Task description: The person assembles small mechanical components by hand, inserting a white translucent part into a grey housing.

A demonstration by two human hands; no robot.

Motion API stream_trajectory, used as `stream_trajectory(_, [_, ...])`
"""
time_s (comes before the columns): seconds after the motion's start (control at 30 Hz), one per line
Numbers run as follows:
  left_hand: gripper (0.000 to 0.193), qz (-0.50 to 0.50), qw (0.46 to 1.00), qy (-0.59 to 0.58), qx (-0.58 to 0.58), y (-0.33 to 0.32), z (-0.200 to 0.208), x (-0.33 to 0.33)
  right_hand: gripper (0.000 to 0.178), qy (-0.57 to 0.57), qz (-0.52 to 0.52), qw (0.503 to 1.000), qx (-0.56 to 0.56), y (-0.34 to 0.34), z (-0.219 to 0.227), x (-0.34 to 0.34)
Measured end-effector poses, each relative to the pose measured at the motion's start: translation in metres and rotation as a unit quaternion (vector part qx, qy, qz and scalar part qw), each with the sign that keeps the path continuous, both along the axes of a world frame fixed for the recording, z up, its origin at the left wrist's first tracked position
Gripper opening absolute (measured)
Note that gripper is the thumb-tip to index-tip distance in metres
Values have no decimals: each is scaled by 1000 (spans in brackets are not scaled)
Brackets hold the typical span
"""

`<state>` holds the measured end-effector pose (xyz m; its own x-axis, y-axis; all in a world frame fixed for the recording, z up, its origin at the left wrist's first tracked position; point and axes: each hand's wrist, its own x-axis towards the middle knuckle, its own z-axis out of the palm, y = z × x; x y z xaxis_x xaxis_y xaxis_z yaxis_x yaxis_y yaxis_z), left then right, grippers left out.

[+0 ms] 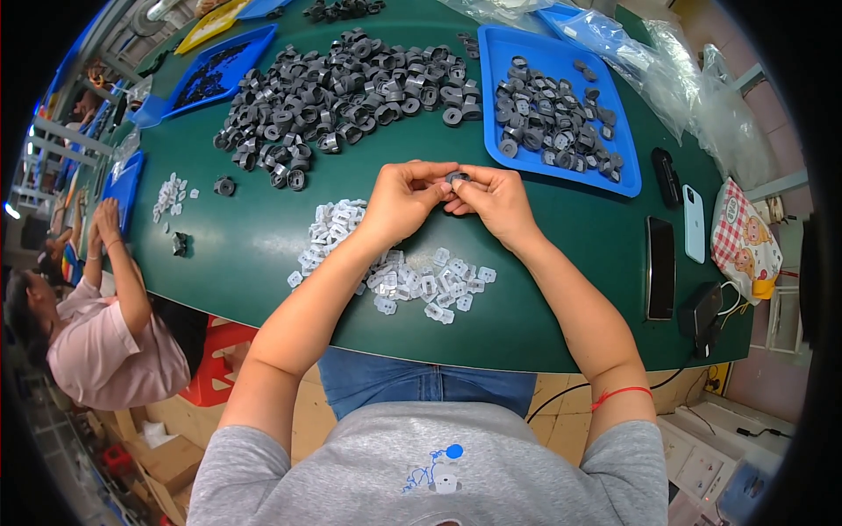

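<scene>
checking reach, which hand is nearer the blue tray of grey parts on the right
Right. The right hand is just short of the near left corner of the blue tray; the left hand is farther off, leftward.

Dark grey ring-shaped plastic parts (pixel 351 88) across the far middle of a flat green table (pixel 263 210), more inside a rectangular blue plastic tray (pixel 544 44) to their right, small flat whitish plastic pieces (pixel 430 284) nearer the front edge, rectangular pale-blue phone (pixel 694 223) right of the pieces.
</scene>
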<state>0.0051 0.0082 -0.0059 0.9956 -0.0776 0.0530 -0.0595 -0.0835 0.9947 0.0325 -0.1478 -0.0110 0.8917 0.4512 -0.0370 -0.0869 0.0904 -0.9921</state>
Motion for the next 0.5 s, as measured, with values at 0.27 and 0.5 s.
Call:
stream_trajectory(0.27, [25, 14, 997, 47, -51, 3, 7, 3, 27, 37, 41, 998, 4, -6, 3, 6])
stream_trajectory(0.5, [24, 32, 999, 35, -1, 3, 1, 2, 22, 16, -2, 1000, -25, 0, 3, -2])
